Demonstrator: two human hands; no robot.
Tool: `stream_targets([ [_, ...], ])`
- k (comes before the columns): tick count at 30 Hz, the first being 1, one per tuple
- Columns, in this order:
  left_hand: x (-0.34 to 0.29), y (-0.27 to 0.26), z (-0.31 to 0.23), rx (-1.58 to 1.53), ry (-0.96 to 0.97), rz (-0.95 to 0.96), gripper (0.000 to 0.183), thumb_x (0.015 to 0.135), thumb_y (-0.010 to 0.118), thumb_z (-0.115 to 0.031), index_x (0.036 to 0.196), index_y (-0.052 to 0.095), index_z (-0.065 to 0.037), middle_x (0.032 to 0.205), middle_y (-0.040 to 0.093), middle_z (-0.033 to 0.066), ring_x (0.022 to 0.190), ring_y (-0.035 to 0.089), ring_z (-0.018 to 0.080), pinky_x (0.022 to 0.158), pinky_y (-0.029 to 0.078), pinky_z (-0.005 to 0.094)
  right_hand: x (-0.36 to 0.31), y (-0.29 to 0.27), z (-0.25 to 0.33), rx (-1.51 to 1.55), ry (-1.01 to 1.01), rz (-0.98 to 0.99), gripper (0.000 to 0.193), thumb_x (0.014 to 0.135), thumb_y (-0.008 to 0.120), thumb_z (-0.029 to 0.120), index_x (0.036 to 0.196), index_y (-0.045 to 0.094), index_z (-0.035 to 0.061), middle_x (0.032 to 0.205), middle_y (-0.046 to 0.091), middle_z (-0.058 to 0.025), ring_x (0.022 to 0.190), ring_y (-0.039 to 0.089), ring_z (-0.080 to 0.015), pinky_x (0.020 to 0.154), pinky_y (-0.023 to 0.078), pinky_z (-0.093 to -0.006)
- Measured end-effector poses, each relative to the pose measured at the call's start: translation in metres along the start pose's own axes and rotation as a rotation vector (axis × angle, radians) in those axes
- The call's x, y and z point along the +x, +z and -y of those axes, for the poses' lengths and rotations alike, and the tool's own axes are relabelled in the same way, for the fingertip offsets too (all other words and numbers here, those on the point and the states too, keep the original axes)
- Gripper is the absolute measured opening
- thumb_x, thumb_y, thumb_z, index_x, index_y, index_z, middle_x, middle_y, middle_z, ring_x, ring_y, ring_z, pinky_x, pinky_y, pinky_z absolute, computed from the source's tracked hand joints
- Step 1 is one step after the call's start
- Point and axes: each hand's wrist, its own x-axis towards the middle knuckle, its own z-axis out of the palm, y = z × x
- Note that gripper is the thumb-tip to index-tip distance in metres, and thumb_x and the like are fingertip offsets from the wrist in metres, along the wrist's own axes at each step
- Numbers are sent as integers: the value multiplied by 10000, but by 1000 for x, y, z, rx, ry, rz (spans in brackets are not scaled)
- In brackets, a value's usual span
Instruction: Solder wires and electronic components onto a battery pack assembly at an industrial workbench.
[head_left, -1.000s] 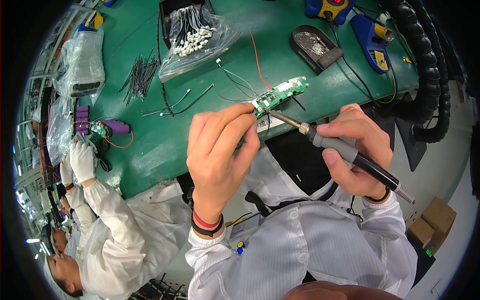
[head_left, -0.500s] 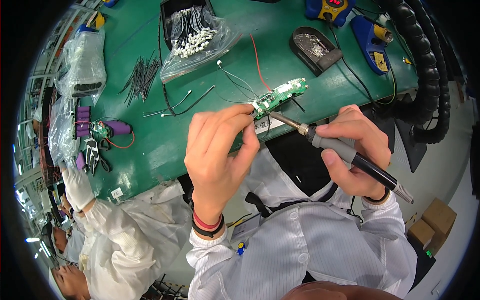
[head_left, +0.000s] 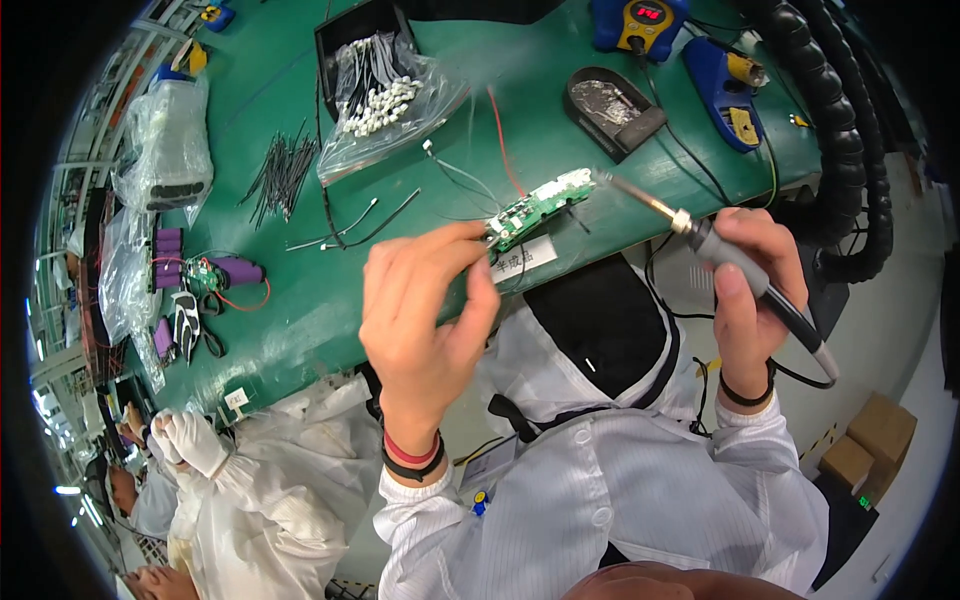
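My left hand [head_left: 425,310] pinches the near-left end of a green circuit board [head_left: 540,208] between thumb and fingers, holding it tilted near the table's front edge. A red wire [head_left: 502,135] and thin dark and grey wires run from the board; one grey lead ends in a small white connector [head_left: 428,146]. In my right hand [head_left: 755,285] is a soldering iron [head_left: 735,255], gripped like a pen. Its tip points up and left, close to the board's far-right end; a thin smoky blur lies there, and whether tip and board touch is hard to tell.
Beyond the board lie a bag of white-plugged cables [head_left: 385,105], a black tray of solder scraps [head_left: 612,112], a soldering station [head_left: 640,25] and an iron stand [head_left: 722,95]. Black cable ties [head_left: 280,178] and a purple battery pack [head_left: 235,271] lie left. A co-worker's gloved hands [head_left: 192,440] are lower left.
My right hand moved the soldering iron right and up, from the board's near-left end toward its far-right end. The board shifted slightly left in view. The co-worker's gloved hand drew back from the table.
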Motion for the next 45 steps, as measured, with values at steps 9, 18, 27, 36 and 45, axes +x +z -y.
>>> stream_targets([
  [9,5,-39,26,496,-54,-198,202,774,833,-18,946,791,-115,976,690,12,945,553,231,873,412,345,25,-17,-47,-337,-48,-154,281,916,710,-18,1195,677,-13,1095,713,-107,992,686,-171,891,524,-283],
  [18,-4,-32,61,463,-157,-174,158,855,803,-45,1007,792,-88,962,605,38,888,529,216,725,436,355,33,-37,-71,-153,38,-455,258,987,671,79,1232,642,5,975,625,-34,814,589,-76,714,481,-230],
  [27,2,-24,66,222,-228,-124,261,992,614,-9,1215,744,-47,1113,663,92,1024,612,224,877,482,306,82,-97,-88,-76,157,-498,196,977,687,77,1157,630,23,912,624,0,785,547,-69,707,440,-209],
  [36,2,-15,62,218,-176,-18,420,858,562,91,1206,738,-67,1171,648,99,1146,547,311,996,446,415,106,-77,-118,469,388,-430,384,1001,650,140,1331,579,-42,1162,698,-144,972,654,-180,888,515,-311],
  [45,-4,-26,88,401,-200,-47,372,865,580,97,1146,772,-53,1087,637,89,1026,555,276,906,467,378,34,16,-52,230,304,122,501,939,676,9,1420,536,14,1208,622,-77,1029,572,-113,911,482,-263],
])
